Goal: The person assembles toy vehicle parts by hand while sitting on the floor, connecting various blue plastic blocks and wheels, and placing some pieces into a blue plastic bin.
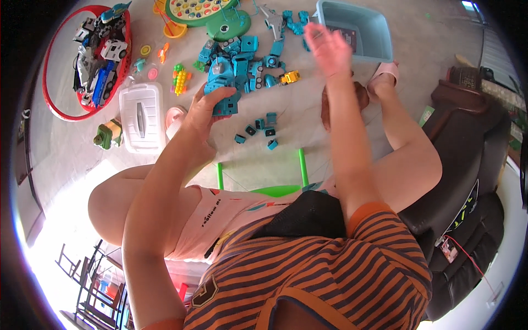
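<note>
1. Nearest the camera: an orange-and-navy striped shirt (330, 275), with both bare forearms reaching away from it over the floor (308, 110).
2. Left hand (206, 110): fingers curled around a blue blocky toy robot (223, 91), lifted just clear of the floor.
3. Right hand (328, 48): raised, fingers spread, holding nothing, right of the robot and just before a pale blue bin (374, 33).
4. Loose blue robot parts (258, 132) lie below the robot; more sit to its right, with a small yellow vehicle (290, 77).
5. Left of the robot: a white lidded box (142, 116); beyond it, a red hoop basket (58, 107) of toy vehicles.
6. Handling judgement: the robot looks light, rigid plastic, jointed and apt to shed pieces. Best gripped around the torso, not the limbs.
</note>
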The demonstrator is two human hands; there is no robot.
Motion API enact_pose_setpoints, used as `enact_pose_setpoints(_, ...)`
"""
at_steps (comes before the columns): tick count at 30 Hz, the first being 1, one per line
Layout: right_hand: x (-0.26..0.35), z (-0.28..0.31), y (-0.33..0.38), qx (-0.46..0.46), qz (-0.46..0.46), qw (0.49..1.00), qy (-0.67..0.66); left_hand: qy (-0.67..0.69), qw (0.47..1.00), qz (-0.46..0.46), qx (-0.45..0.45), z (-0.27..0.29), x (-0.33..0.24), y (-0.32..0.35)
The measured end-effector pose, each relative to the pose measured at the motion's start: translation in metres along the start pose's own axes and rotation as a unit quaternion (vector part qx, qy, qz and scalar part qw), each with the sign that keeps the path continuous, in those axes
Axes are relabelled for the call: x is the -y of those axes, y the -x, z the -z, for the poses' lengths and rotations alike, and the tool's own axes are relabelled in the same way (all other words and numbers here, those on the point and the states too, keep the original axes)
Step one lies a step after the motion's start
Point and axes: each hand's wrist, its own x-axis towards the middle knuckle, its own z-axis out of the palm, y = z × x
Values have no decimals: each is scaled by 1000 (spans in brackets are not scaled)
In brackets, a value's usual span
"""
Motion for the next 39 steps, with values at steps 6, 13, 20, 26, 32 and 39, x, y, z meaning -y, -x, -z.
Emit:
enact_pose_setpoints(6, 39, -10, -2, -306, 169, 872, 343, -5, 1000, 6, -8, 0, 0, -1)
enact_pose_setpoints(13, -30, 37, 4, -96, -79, 750, 650, -14, 999, 22, -25, -1, -2, 4)
enact_pose_setpoints(20, -67, 116, 47, -34, -3, 394, 919, -3, 1000, 14, -6, 2, 1, 0)
enact_pose_setpoints(26, -50, 68, 39, -147, -223, 733, 626, -4, 1000, 13, -14, 8, 0, 5)
enact_pose_setpoints(32, -33, 28, 24, -1, -231, 917, 326, -11, 1000, 10, 3, 4, 3, -1)
enact_pose_setpoints(39, -31, 5, 19, 38, -243, 948, 203, -21, 1000, 16, -4, 3, 0, 1)
